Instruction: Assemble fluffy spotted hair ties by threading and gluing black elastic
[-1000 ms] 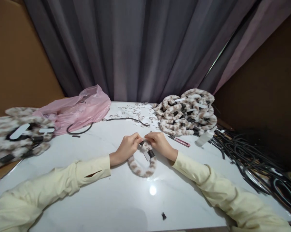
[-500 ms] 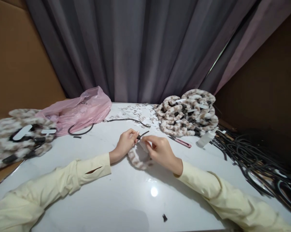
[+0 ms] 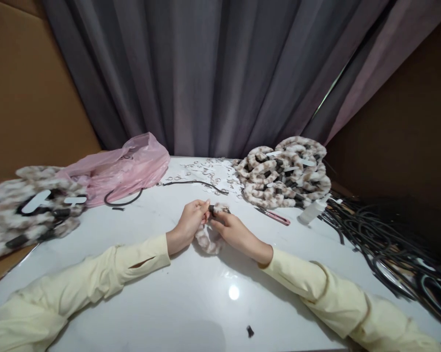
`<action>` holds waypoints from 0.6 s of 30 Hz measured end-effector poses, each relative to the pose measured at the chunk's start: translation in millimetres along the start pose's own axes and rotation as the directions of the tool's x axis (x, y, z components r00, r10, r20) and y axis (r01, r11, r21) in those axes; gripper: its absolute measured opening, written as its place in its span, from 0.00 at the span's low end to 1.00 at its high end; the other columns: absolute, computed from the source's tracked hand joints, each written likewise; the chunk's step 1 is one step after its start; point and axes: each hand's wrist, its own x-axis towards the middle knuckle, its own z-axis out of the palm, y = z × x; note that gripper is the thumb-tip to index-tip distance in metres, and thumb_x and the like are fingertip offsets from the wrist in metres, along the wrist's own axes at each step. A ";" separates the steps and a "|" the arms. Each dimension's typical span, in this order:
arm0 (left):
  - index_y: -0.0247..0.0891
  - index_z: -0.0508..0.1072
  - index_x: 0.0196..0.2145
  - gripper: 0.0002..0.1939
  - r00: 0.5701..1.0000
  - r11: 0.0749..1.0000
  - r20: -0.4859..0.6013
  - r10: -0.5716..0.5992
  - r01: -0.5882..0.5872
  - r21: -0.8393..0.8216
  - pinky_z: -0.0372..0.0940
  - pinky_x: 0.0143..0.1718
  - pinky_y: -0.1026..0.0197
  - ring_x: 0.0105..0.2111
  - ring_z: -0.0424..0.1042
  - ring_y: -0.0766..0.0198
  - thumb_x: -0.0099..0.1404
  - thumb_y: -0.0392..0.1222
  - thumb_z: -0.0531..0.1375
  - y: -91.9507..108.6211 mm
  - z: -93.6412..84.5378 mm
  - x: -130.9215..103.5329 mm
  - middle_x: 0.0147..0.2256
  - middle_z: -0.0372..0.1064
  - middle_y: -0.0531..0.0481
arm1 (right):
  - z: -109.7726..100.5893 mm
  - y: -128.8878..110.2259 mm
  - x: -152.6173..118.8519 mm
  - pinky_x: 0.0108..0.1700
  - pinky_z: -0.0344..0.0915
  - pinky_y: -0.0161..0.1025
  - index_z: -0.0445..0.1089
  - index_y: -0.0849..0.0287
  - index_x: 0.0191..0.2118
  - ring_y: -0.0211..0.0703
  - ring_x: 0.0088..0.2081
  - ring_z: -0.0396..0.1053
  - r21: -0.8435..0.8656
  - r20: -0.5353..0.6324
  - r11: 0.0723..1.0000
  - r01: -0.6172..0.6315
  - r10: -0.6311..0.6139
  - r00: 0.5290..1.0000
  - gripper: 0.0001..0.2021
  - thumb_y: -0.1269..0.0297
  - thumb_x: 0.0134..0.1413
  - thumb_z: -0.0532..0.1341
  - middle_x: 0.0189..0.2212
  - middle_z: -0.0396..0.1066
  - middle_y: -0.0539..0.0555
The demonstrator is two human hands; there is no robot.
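Pinching a fluffy white-and-brown plush ring (image 3: pixel 207 241) over the glossy white tabletop (image 3: pixel 154 313), with fingers of left hand (image 3: pixel 189 221) clamped on its black sleeve (image 3: pixel 211 209) and of right hand (image 3: pixel 239 233) seemingly on fur, probably light, squishy, best grabbed by that sleeve tbh.

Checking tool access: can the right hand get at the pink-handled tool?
Likely yes: only bare tabletop separates the right hand from the pink-handled tool, though that hand holds the fluffy ring.
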 end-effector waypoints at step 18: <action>0.41 0.63 0.31 0.06 0.838 0.580 0.285 0.465 -0.532 0.617 0.55 0.29 0.67 0.22 0.60 0.67 0.65 0.41 0.50 -7.2 -12.2 4.9 0.25 0.62 0.55 | -26.2 -4.0 -7.7 0.25 0.48 0.31 0.59 0.61 0.20 0.33 0.20 0.53 -0.151 -0.011 0.979 0.137 -0.141 0.990 0.11 0.77 0.49 0.53 0.15 0.57 0.45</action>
